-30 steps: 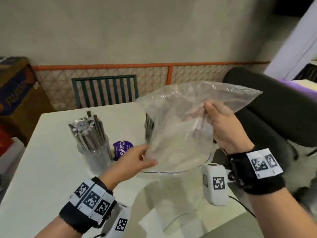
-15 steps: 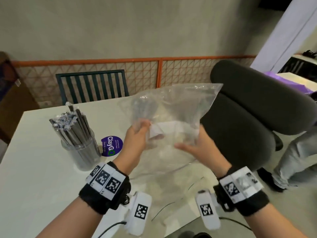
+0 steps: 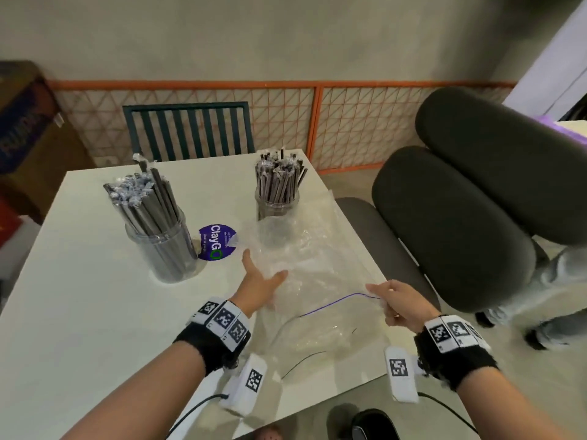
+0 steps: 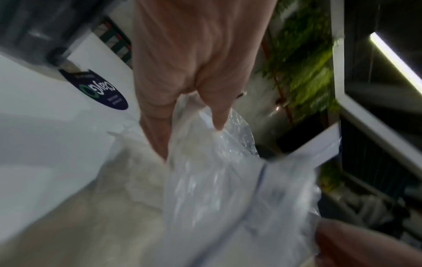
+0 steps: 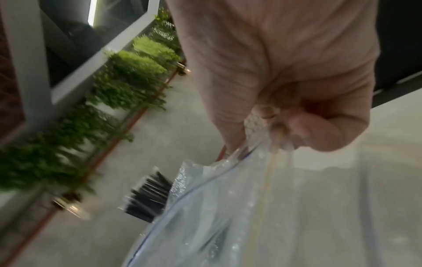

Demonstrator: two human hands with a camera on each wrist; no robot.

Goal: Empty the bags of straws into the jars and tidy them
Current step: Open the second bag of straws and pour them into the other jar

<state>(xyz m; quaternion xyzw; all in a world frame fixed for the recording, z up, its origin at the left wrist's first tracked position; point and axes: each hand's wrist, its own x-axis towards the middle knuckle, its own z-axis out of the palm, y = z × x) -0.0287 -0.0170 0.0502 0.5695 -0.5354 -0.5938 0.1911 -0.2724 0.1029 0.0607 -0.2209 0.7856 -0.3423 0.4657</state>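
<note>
the bag [image 3: 317, 265] is thin clear plastic film, glossy and crinkled, with a purple seal line at its mouth. both jars [image 3: 165, 249] look like smooth clear plastic. the straws [image 3: 276, 182] are dark, each in a shiny clear wrapper. the table [image 3: 79, 296] top is smooth, pale, faintly reflective near its front edge. the round sticker [image 3: 216, 242] is glossy purple.

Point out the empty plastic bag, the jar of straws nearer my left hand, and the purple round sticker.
empty plastic bag [image 3: 317, 265], head view, on the crumpled clear film lying on the table
left jar of straws [image 3: 165, 249], head view, on the clear jar wall
purple round sticker [image 3: 216, 241], head view, on its printed face
</note>
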